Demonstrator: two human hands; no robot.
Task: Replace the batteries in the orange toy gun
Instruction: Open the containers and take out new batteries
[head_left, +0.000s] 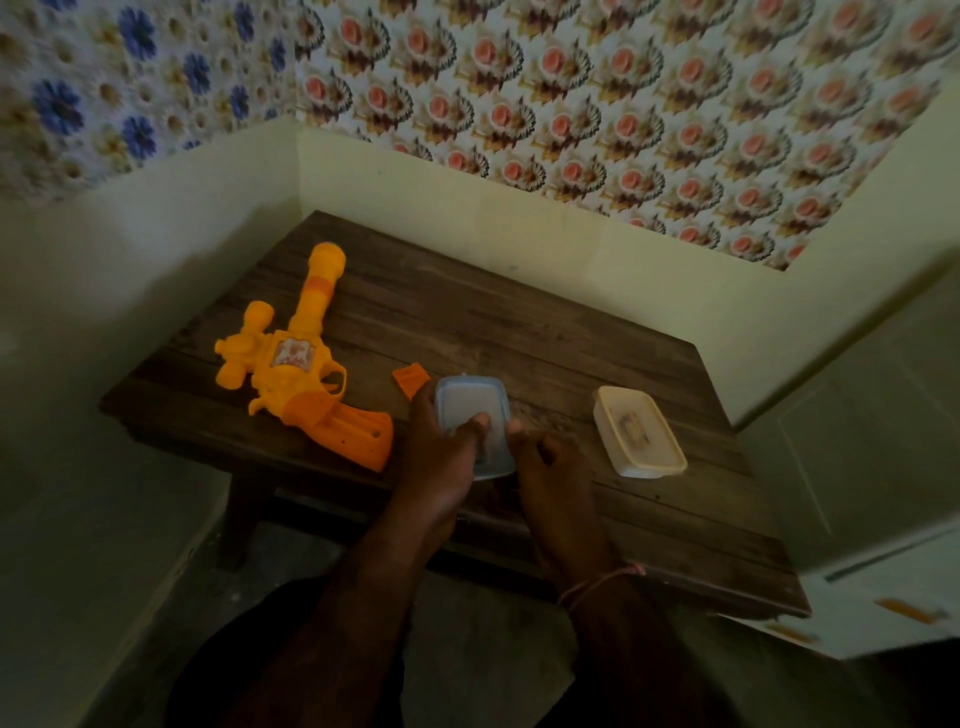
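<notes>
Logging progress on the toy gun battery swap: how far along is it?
Early to midway. The battery cover lies off beside the orange toy gun. Left hand grips the blue-lidded box, lid on; right hand rests at its edge. Fitting batteries and closing the cover remain.

1 toy gun (301, 358), 1 orange cover (410, 378), 2 lidded boxes (470, 410) (638, 430), 1 table (545, 332), 2 hands (441, 457) (550, 467).
</notes>
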